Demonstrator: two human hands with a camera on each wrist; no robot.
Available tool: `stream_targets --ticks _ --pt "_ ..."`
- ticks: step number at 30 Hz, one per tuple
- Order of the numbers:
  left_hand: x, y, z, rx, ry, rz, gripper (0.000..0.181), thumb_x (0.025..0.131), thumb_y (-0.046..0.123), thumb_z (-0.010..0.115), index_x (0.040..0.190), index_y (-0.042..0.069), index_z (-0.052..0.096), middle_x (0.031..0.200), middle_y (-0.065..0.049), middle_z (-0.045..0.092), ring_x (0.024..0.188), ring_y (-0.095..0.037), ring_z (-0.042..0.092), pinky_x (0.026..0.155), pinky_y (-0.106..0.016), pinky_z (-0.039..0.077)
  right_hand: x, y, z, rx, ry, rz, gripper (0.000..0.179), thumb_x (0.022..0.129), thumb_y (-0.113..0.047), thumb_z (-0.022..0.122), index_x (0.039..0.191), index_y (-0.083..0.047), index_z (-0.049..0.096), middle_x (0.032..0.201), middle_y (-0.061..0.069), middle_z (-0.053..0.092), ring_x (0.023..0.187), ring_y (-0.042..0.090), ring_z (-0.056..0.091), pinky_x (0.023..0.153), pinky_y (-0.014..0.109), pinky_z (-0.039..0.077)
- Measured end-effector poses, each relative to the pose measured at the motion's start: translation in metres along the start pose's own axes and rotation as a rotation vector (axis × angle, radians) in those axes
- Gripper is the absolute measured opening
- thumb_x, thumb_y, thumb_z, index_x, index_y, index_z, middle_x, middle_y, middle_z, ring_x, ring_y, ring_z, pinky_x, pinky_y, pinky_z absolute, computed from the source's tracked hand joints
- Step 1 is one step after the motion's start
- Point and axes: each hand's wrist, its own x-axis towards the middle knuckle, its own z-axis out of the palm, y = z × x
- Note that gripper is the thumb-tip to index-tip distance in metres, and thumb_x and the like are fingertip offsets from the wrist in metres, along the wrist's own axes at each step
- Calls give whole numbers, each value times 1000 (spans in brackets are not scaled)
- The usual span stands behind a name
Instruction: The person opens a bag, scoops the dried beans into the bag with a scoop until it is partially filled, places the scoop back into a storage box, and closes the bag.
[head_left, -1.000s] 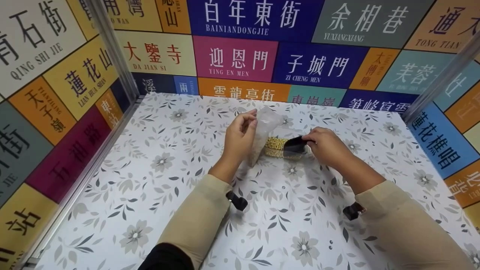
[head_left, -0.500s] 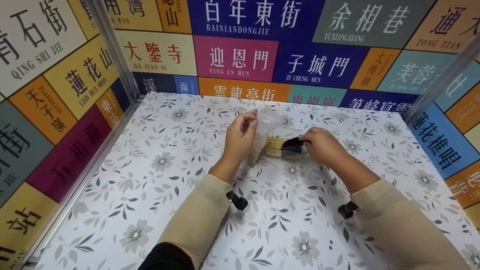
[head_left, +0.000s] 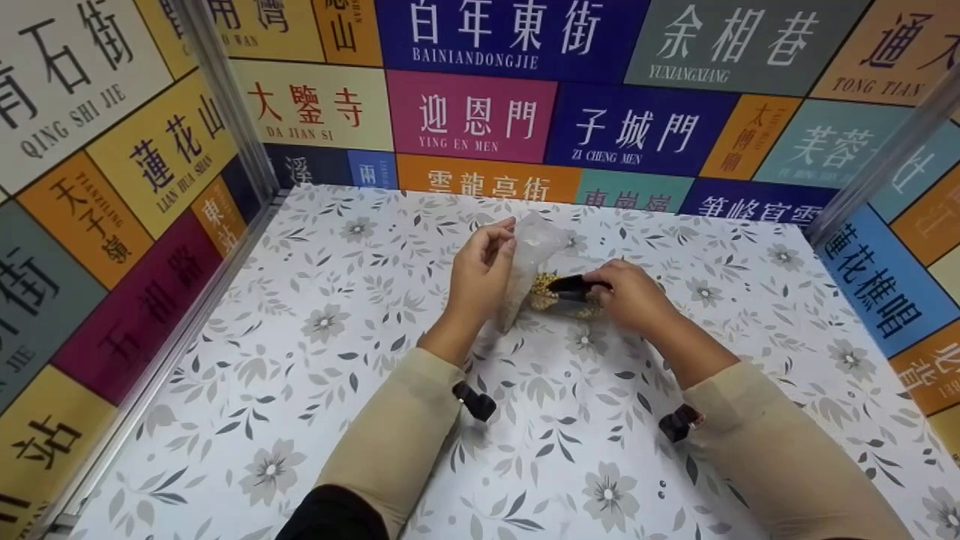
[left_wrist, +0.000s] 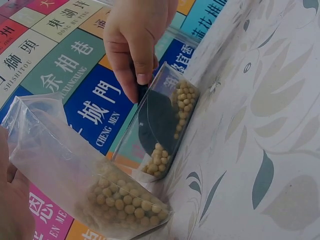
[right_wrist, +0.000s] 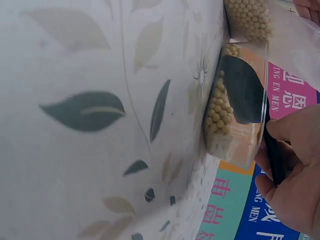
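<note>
My left hand [head_left: 480,274] pinches the upper edge of a clear plastic bag [head_left: 538,241], which stands upright with soybeans [left_wrist: 127,202] in its bottom. Just right of the bag, a clear rectangular container [right_wrist: 239,150] holds more soybeans [right_wrist: 218,112]. My right hand [head_left: 634,296] grips the handle of a black scoop [right_wrist: 242,90] from above. The scoop's blade reaches down inside the container, its front among the beans on the side toward the bag. In the left wrist view, beans lie at both ends of the container, partly hidden behind the dark blade.
A table [head_left: 360,442] with a white floral cover lies under everything. Panels with colourful street-name signs [head_left: 472,116] rise behind the table and along both sides. Each sleeve carries a small black wrist device [head_left: 474,401] near the cuff.
My right hand has moved left with the scoop, pushing the blade through the beans toward the bag; the blade now lies flatter. My left hand and the bag keep their place.
</note>
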Motion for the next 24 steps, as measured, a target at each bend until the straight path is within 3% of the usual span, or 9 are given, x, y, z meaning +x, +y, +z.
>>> stream_targets --ticks 19,24 --pt "1 1 0 -8 11 0 12 110 15 60 116 6 66 147 -13 68 137 -18 66 117 -23 53 3 8 27 242 101 72 35 111 -14 56 144 -6 66 144 17 62 138 37 58 115 55 50" --pt "0 1 -1 16 11 -5 14 111 18 60 117 8 66 147 -7 69 136 -15 66 116 -22 53 0 11 28 267 94 93 36 112 -20 55 145 -10 65 145 12 60 138 33 57 115 53 49"
